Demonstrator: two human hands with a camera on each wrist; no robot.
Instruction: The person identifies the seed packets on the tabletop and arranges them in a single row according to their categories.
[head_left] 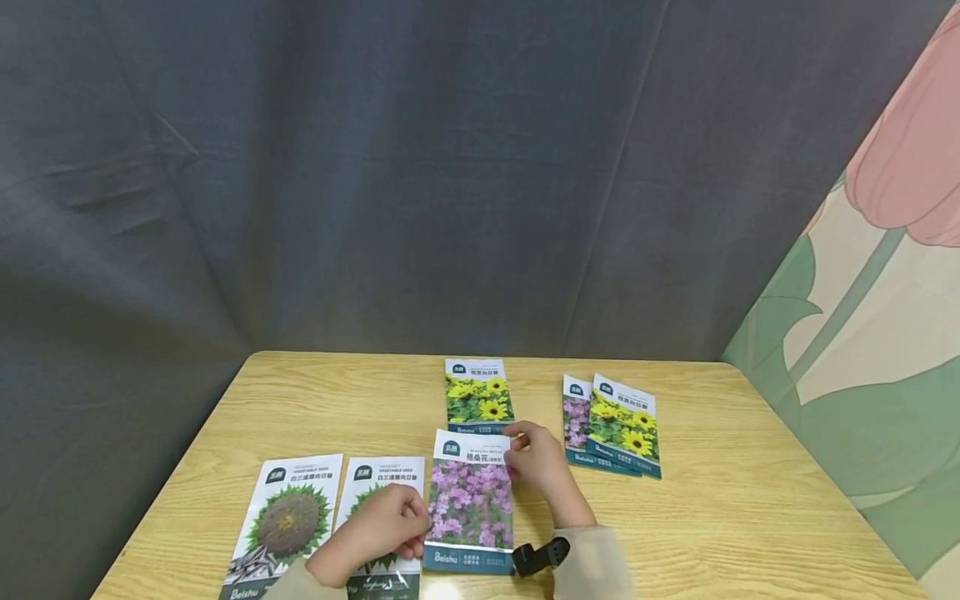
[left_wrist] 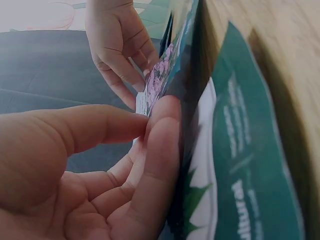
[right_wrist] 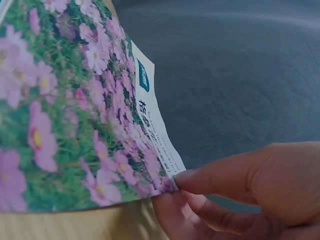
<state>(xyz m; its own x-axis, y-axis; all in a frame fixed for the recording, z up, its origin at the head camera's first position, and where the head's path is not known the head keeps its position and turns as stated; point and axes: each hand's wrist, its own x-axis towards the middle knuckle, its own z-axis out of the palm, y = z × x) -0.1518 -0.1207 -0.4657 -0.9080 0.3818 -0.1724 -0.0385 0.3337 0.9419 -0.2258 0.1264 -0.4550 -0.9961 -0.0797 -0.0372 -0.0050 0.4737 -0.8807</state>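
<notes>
A seed packet with pink flowers (head_left: 470, 504) is held between both hands near the front of the table. At its left edge, my left hand (head_left: 384, 527) pinches it with thumb and index finger, as the left wrist view shows. My right hand (head_left: 542, 463) pinches the upper right corner; the right wrist view shows the thumb (right_wrist: 215, 175) on the printed face. Beneath the left hand lies a sunflower seed packet (head_left: 393, 475), partly hidden by that hand. A yellow-flower packet (head_left: 477, 396) lies just behind the held one.
Another sunflower seed packet (head_left: 288, 521) lies at the front left. Toward the right, a yellow-flower packet (head_left: 624, 425) overlaps a pink-flower packet (head_left: 576, 421). A dark grey curtain (head_left: 450, 183) hangs behind the wooden table (head_left: 720, 500).
</notes>
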